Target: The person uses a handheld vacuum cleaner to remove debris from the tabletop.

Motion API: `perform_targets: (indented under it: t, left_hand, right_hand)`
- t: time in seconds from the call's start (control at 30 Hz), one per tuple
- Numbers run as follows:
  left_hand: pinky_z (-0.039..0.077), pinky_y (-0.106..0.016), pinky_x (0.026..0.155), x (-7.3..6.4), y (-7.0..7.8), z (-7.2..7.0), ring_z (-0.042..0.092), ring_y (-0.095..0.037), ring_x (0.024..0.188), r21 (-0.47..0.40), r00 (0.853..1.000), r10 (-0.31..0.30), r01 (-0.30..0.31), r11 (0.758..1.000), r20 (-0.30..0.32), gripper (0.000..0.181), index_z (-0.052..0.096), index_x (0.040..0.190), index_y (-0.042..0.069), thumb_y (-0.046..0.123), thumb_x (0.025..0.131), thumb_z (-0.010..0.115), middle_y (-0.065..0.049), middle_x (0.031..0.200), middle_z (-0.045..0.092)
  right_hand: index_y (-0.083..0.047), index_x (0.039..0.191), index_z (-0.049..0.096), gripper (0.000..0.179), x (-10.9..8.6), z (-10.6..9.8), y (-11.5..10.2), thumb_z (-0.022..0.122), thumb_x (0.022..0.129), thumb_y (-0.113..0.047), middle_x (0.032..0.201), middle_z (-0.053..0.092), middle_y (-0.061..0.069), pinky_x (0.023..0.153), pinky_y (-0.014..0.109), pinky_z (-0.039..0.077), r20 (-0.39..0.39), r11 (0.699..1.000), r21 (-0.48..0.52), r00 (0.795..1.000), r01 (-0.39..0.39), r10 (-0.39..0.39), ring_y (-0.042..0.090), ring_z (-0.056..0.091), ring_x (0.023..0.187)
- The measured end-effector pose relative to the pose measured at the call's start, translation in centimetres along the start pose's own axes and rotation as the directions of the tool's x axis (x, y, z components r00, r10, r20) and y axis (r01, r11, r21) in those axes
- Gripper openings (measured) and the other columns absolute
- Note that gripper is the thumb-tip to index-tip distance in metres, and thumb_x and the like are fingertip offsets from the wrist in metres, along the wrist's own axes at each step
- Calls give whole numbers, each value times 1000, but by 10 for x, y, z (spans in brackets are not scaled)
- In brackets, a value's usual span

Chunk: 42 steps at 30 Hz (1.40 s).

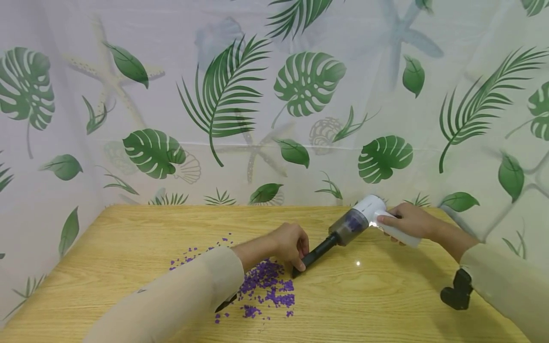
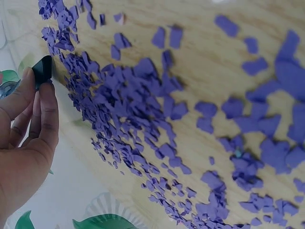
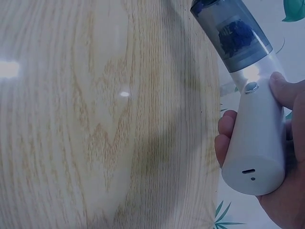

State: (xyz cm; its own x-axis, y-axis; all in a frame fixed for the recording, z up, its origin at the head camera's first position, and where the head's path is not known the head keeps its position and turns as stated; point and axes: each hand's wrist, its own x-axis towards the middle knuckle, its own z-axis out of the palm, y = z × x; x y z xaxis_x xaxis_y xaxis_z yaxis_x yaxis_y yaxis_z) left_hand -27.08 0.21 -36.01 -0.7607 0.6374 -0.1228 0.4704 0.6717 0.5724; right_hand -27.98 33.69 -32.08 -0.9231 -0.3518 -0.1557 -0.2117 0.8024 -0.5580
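A white handheld vacuum cleaner (image 1: 369, 209) with a smoky clear dust cup (image 3: 233, 36) is gripped round its handle by my right hand (image 1: 409, 221). Purple bits show inside the cup. Its black nozzle (image 1: 319, 252) slants down to the left toward the table. Near the nozzle's tip, my left hand (image 1: 291, 243) pinches it between thumb and fingers, as the left wrist view also shows. Just left of the tip lies a heap of purple paper scraps (image 1: 261, 278), densest beside the left hand and partly hidden behind the left forearm.
The wooden table (image 1: 364, 295) has a curtain (image 1: 257, 119) with printed leaves behind it. Looser purple scraps trail toward the far left. A black device (image 1: 458, 290) hangs at the right wrist, and a dark piece (image 1: 226, 303) shows under the left sleeve.
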Motion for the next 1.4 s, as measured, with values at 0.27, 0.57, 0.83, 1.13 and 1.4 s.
perform_targets:
  t: [0.27,0.57,0.83,1.13,1.4]
  left_hand:
    - [51,-15,64,-4,1,-1,60,-3,66,14,1000,16,-16,1000,22,26,74,86,7,9,67,93,1,74,70]
    - [51,-15,61,-6,1,1,61,-3,62,16,998,13,-14,1000,64,26,73,82,8,11,66,94,4,69,68]
    - [52,-15,60,-10,5,3,62,-3,60,26,995,16,-18,999,94,25,73,80,8,11,66,94,5,67,68]
    - [55,-17,57,-13,8,5,64,-5,56,-44,991,-5,11,999,133,27,70,78,5,6,65,93,2,64,68]
    - [58,-24,54,-17,10,6,66,-11,49,-134,981,-36,62,989,190,25,67,74,4,0,66,91,-2,61,68]
  right_hand:
    - [4,97,68,37,0,1,-1,52,105,-29,78,70,7,56,32,57,23,1000,21,1000,7,-8,18,66,64]
    - [5,94,69,37,-1,3,-5,54,104,-28,74,70,7,54,33,57,39,999,30,999,15,-16,20,66,60]
    - [7,97,69,37,0,6,-2,54,103,-27,78,71,11,54,34,57,68,998,56,998,5,-9,22,67,61]
    - [6,99,69,37,-1,8,-4,54,104,-27,79,71,12,53,34,57,91,997,73,996,15,-22,22,66,62]
    - [7,98,67,35,-2,10,-5,55,103,-26,81,71,13,54,34,57,112,994,103,993,37,-49,22,66,62]
